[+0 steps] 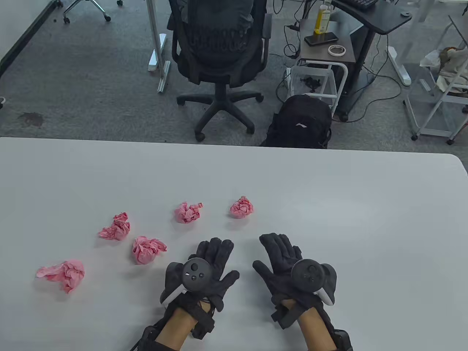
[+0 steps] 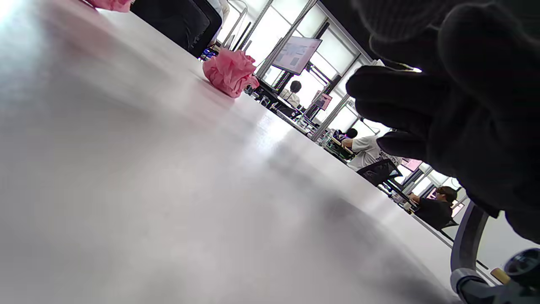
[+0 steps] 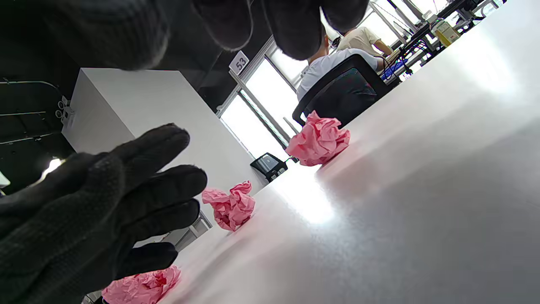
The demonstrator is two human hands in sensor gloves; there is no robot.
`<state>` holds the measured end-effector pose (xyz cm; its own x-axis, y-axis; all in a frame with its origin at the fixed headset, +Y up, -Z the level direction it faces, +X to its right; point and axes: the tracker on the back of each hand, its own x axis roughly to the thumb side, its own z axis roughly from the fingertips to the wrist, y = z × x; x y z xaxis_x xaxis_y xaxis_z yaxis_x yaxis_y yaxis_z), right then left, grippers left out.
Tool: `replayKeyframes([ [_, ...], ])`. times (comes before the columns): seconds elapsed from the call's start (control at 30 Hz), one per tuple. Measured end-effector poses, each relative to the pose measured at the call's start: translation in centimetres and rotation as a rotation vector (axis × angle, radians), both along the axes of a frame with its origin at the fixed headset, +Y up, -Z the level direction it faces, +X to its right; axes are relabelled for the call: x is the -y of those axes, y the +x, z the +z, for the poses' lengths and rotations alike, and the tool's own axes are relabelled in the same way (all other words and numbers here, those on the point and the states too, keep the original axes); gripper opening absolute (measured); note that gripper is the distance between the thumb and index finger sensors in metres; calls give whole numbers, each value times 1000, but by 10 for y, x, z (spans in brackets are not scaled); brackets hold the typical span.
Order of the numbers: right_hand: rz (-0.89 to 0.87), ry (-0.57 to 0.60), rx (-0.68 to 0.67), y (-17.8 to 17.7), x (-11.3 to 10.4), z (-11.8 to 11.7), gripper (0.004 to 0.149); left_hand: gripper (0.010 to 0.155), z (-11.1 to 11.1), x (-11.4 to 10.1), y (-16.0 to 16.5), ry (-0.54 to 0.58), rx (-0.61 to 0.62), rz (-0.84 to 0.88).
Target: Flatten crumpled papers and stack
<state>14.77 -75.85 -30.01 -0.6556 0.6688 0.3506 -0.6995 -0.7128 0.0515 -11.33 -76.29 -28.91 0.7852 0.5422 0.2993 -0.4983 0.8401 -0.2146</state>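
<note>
In the table view, five crumpled pink paper balls (image 1: 187, 212) lie on the white counter (image 1: 329, 204), far and left of both grips; the left hand (image 1: 204, 270) is nearer, its fingers spread and holding nothing. The right wrist view shows the right hand (image 3: 236, 25) likewise unclenched and empty, with the rightmost ball (image 3: 318, 139) just beyond its fingertips.

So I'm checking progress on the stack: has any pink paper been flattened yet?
No, all five pink papers in the table view are crumpled balls lying apart on the table, and neither the left hand nor the right hand touches one.
</note>
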Motion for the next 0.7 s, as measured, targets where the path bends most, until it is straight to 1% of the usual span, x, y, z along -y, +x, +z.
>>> replayKeyframes([
  [0.1,10,-9,-4,-1,1,-1,73,81,-1,0,-2,7,-8,5],
  [0.23,23,2,-3,-3,1,0,73,81,-2,0,-4,2,-4,12],
  [0.43,61,15,-16,-8,2,2,72,81,0,-4,-8,25,-6,45],
  [0.53,64,37,-1,-10,2,5,72,80,2,-4,-5,37,2,49],
  [0.63,66,39,14,-10,2,5,71,81,3,-7,-3,36,25,42],
  [0.7,50,31,23,-8,2,4,71,81,4,-9,-3,59,26,45],
])
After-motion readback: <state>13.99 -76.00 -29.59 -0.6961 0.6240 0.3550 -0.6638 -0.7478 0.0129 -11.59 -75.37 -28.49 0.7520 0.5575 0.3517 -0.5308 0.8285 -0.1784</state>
